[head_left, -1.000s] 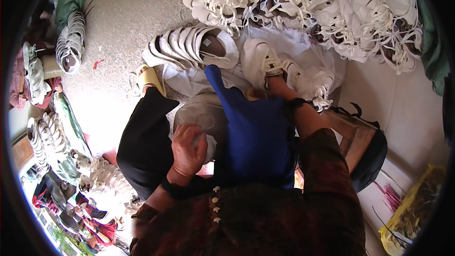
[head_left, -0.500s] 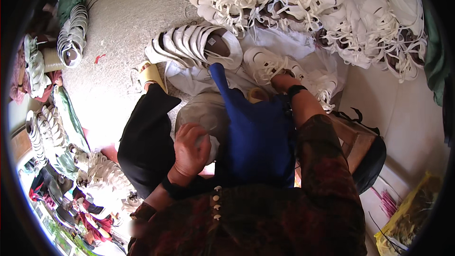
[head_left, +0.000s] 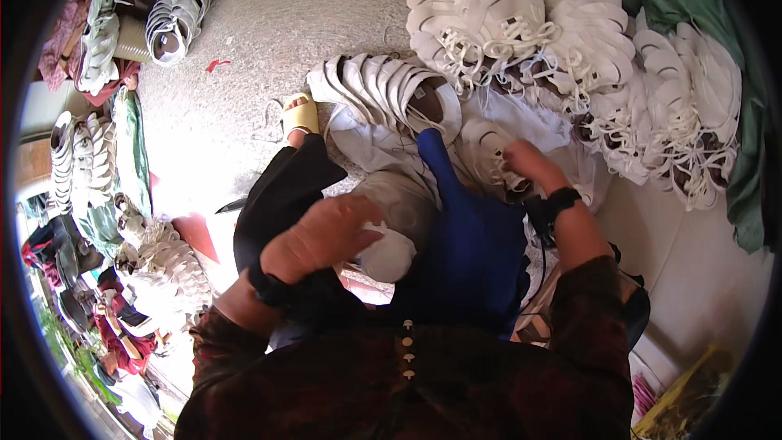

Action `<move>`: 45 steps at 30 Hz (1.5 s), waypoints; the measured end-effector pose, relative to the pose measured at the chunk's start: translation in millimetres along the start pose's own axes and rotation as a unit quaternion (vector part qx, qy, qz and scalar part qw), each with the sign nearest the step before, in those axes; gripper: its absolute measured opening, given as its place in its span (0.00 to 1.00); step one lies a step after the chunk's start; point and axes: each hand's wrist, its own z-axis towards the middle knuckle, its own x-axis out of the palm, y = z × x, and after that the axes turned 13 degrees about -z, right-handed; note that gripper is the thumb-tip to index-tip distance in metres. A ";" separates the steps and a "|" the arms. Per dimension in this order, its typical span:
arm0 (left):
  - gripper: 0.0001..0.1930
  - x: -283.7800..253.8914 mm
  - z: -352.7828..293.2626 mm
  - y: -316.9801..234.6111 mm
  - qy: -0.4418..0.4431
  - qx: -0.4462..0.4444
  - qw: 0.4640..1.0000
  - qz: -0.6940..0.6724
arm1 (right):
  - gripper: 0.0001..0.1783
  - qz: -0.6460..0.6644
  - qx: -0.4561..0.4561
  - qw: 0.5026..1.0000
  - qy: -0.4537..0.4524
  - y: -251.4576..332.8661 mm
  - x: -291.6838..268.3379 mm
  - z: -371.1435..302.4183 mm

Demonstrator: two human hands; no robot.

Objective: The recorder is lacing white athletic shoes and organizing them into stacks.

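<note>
My right hand point(head_left: 531, 165) is closed at the opening of a white lace-up shoe point(head_left: 487, 147); its fingertips are partly hidden. My left hand point(head_left: 326, 232) hovers above my lap with loosely bent fingers, the thumb apart and nothing seen in it. Just beyond that hand stands a rounded grey form with a pale top point(head_left: 389, 257). A blue cloth point(head_left: 472, 236) covers my right leg, its narrow end reaching up to a nested row of white shoe uppers point(head_left: 375, 85). These uppers rest on white plastic sheeting point(head_left: 366, 138).
Large heaps of white laced shoes point(head_left: 481, 8) lie at the far right, beside green cloth point(head_left: 741, 187). More nested white uppers point(head_left: 179, 16) sit at the far left. My foot wears a yellow sandal point(head_left: 300, 116). At the left edge, other people sit among shoe piles point(head_left: 167, 273).
The view has shifted, so the scene sits further right. My left hand has risen nearer the camera. My right hand and the shoe have come slightly left and closer.
</note>
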 end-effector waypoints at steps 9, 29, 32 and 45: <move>0.10 -40.1 10.3 28.8 -0.035 -0.138 0.963 0.227 | 0.14 0.300 0.089 0.949 0.034 87.8 -73.1 177.8; 0.13 -57.9 0.3 19.8 -0.027 -0.066 0.997 0.042 | 0.15 0.415 0.193 0.864 -0.210 187.3 87.5 293.4; 0.12 -46.1 3.3 24.1 -0.034 0.011 0.996 0.083 | 0.12 0.535 0.225 0.785 -0.219 150.1 97.8 287.7; 0.11 -15.2 8.6 37.5 -0.107 0.051 0.985 0.123 | 0.20 0.459 0.178 0.859 -0.143 116.1 10.6 212.5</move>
